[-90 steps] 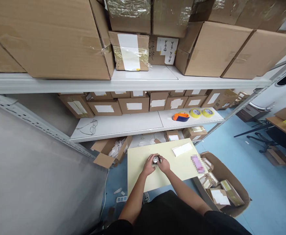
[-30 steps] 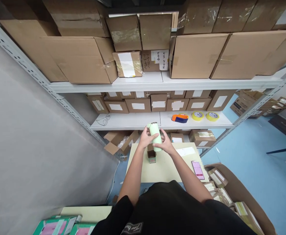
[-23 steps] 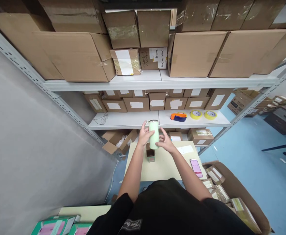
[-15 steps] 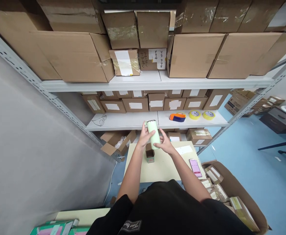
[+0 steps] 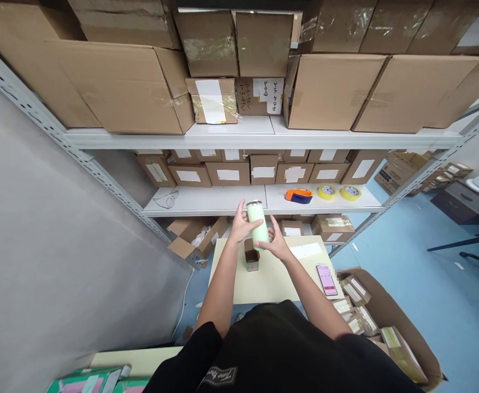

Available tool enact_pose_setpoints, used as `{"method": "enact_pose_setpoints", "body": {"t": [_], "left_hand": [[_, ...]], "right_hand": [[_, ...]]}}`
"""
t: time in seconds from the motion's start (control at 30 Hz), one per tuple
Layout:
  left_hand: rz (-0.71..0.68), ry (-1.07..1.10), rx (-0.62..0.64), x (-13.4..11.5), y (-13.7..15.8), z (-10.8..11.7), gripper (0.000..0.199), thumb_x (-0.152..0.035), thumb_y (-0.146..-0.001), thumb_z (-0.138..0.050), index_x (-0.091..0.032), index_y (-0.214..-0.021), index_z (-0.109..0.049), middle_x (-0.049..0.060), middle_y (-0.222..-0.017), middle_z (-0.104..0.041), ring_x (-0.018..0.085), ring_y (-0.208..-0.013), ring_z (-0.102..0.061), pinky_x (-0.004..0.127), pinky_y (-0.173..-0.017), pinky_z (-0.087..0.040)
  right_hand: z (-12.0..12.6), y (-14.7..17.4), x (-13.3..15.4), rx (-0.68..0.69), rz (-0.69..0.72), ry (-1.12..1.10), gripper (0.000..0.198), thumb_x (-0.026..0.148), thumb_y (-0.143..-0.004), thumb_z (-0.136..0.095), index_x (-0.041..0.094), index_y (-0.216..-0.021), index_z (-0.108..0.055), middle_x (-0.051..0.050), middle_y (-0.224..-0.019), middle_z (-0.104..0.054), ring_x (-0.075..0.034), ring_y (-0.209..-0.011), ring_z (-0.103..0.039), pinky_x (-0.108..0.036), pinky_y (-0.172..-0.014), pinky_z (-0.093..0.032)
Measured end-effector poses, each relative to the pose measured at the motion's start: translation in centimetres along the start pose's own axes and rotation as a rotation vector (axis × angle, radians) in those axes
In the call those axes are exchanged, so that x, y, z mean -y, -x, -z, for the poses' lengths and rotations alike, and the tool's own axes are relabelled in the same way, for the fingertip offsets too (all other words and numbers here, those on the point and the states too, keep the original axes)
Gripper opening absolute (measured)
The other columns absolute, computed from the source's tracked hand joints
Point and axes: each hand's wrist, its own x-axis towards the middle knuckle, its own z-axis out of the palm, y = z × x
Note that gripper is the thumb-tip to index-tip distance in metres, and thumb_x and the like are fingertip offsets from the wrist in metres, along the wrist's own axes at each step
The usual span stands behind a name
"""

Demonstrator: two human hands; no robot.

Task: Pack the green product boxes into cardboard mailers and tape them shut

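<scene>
A pale green tumbler (image 5: 258, 225) with a metallic rim is held slightly tilted above the table, between both my hands. My left hand (image 5: 242, 224) grips its left side, the thumb lying across the front. On the lower right, my right hand (image 5: 276, 243) is closed round it, with the thumb near the base. Just below the tumbler, a small open carton (image 5: 252, 265), brown inside and green at its lower front, stands on the cream table (image 5: 274, 286).
A phone (image 5: 326, 280) and a white paper (image 5: 306, 251) lie on the table's right. Behind it, the shelf (image 5: 231, 199) bears a tape dispenser (image 5: 299, 196), yellow tape rolls (image 5: 326, 191) and boxes. A large carton (image 5: 403, 311) of packages stands right; an open box (image 5: 184, 248) stands left.
The handle-like loop at the tumbler's upper left no longer shows, so the tumbler seems to have turned a little in my hands. The view has shifted slightly.
</scene>
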Motion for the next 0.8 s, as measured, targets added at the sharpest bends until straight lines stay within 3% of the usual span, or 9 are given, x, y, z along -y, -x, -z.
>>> {"method": "enact_pose_setpoints", "body": {"t": [0.1, 0.23, 0.37, 0.47, 0.57, 0.7, 0.8], "left_hand": [[0.004, 0.057, 0.041, 0.1, 0.0, 0.2, 0.130, -0.036, -0.071, -0.092, -0.029, -0.170, -0.007, 0.013, -0.129, -0.070, 0.027, -0.115, -0.069, 0.043, -0.099, -0.056], [-0.001, -0.003, 0.021, 0.1, 0.0, 0.5, 0.125, -0.037, -0.074, -0.091, -0.032, -0.170, -0.010, 0.014, -0.141, -0.063, 0.028, -0.125, -0.064, 0.043, -0.105, -0.054], [0.031, -0.052, 0.053, 0.1, 0.1, 0.8, 0.131, -0.036, -0.073, -0.091, -0.031, -0.170, -0.003, 0.015, -0.134, -0.067, 0.027, -0.116, -0.069, 0.044, -0.100, -0.057], [0.012, -0.106, 0.110, -0.4, 0.0, 1.5, 0.130, -0.037, -0.073, -0.090, -0.034, -0.170, -0.004, 0.016, -0.149, -0.057, 0.026, -0.118, -0.068, 0.040, -0.099, -0.057], [-0.028, -0.283, 0.229, -2.0, -1.1, 2.8, 0.116, -0.037, -0.073, -0.090, -0.033, -0.168, -0.023, 0.014, -0.155, -0.051, 0.026, -0.119, -0.067, 0.037, -0.100, -0.056], [-0.097, -0.507, 0.484, -4.5, -3.8, 4.5, 0.075, -0.038, -0.077, -0.085, -0.025, -0.147, -0.062, 0.011, -0.137, -0.064, 0.028, -0.120, -0.064, 0.036, -0.101, -0.054], [-0.127, -0.651, 0.604, -5.0, -5.7, 5.2, 0.067, -0.034, -0.070, -0.087, -0.025, -0.135, -0.072, 0.009, -0.122, -0.069, 0.028, -0.112, -0.064, 0.036, -0.099, -0.054]], "right_hand": [[0.0, 0.0, 0.2, 0.089, -0.038, -0.027, 0.122, 0.037, -0.073, -0.088, 0.038, -0.168, -0.012, -0.005, -0.116, -0.066, -0.022, -0.099, -0.068, -0.043, -0.091, -0.058], [0.0, 0.0, 0.3, -0.004, -0.007, 0.037, 0.128, 0.033, -0.067, -0.092, 0.037, -0.168, -0.013, -0.003, -0.113, -0.065, -0.023, -0.097, -0.068, -0.045, -0.093, -0.058], [0.1, 0.0, 0.1, 0.055, -0.051, -0.017, 0.127, 0.034, -0.071, -0.090, 0.038, -0.168, -0.010, -0.004, -0.116, -0.066, -0.024, -0.103, -0.068, -0.045, -0.093, -0.058], [0.4, -0.2, -0.2, 0.087, -0.075, -0.054, 0.126, 0.034, -0.070, -0.090, 0.039, -0.168, -0.010, -0.004, -0.116, -0.067, -0.024, -0.100, -0.070, -0.044, -0.090, -0.059], [0.8, -0.4, -0.6, 0.085, -0.078, -0.049, 0.129, 0.031, -0.067, -0.092, 0.039, -0.167, -0.012, -0.003, -0.115, -0.068, -0.023, -0.097, -0.071, -0.044, -0.089, -0.060], [1.1, -0.3, -1.5, 0.090, -0.112, -0.063, 0.129, 0.030, -0.063, -0.093, 0.039, -0.167, -0.016, -0.005, -0.121, -0.068, -0.023, -0.096, -0.072, -0.044, -0.087, -0.061], [0.8, -0.1, -2.7, 0.121, -0.152, -0.098, 0.132, 0.030, -0.060, -0.095, 0.039, -0.166, -0.018, -0.007, -0.127, -0.068, -0.024, -0.097, -0.072, -0.043, -0.086, -0.062]]}}
